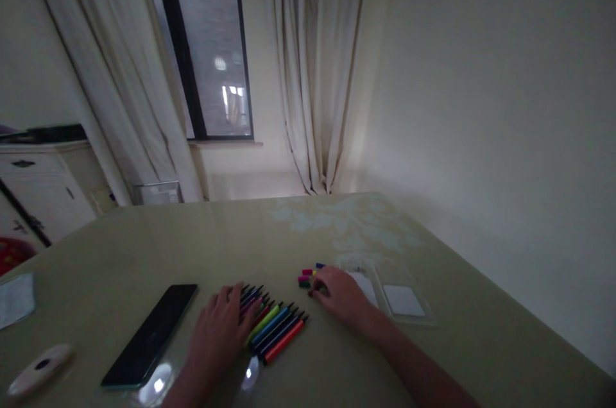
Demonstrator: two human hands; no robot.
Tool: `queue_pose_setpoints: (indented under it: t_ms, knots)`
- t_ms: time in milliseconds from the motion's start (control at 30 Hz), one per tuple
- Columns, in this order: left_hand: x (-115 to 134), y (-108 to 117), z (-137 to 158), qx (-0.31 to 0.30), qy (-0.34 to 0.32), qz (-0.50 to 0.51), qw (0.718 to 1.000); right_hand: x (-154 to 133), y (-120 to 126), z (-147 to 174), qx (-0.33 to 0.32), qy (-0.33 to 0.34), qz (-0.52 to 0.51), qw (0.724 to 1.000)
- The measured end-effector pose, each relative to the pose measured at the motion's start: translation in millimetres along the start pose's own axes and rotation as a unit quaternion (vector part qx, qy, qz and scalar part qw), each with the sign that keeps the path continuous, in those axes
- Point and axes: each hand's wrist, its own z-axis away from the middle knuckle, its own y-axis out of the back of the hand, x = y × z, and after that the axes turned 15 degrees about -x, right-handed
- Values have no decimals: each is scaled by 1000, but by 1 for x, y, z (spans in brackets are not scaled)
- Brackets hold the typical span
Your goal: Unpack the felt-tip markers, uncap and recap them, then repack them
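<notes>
A row of uncapped felt-tip markers (275, 326) lies side by side on the table, black tips pointing away to the upper right. My left hand (219, 324) rests over the left end of the row, fingers apart and touching the markers, hiding some of them. Farther right, several small coloured marker caps (306, 272) lie in a little group. My right hand (344, 299) is beside these caps, thumb and fingertips pinched on a small dark red cap (310, 293). Its fingers partly cover the group.
A clear plastic case (428, 317) with white inserts lies open behind my right hand. Left of the markers are a black phone (151, 334), a pale oval object (41, 369) and a folded white paper or cloth (17, 300). The wall borders the table's right edge.
</notes>
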Motion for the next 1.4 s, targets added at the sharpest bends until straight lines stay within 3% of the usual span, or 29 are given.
queue_pose_setpoints:
  t_ms: [133,267,367,533,800,900,1100,1300,1400]
  knots:
    - [35,-14,12,-21,-18,-30,999,4,-17,-3,25,-20,11,999]
    - [49,-29,28,1,-27,-81,996,8,-15,2,63,-32,9,997]
    - [47,-38,40,34,-16,-103,994,15,-10,15,84,-46,22,995]
    - [48,-42,49,36,18,-104,994,29,-15,37,84,-77,-1,994]
    - [39,-43,31,12,37,-79,996,37,-17,39,92,-137,30,986]
    - [30,-44,21,3,28,-74,997,33,-16,33,113,-160,62,979]
    - [10,-42,3,0,-8,-66,998,24,-24,14,112,-107,125,980]
    - [-2,-35,-12,10,-49,-56,997,27,-33,4,122,-129,135,975]
    - [3,-20,-14,66,-85,-65,992,30,-33,2,126,-149,138,971]
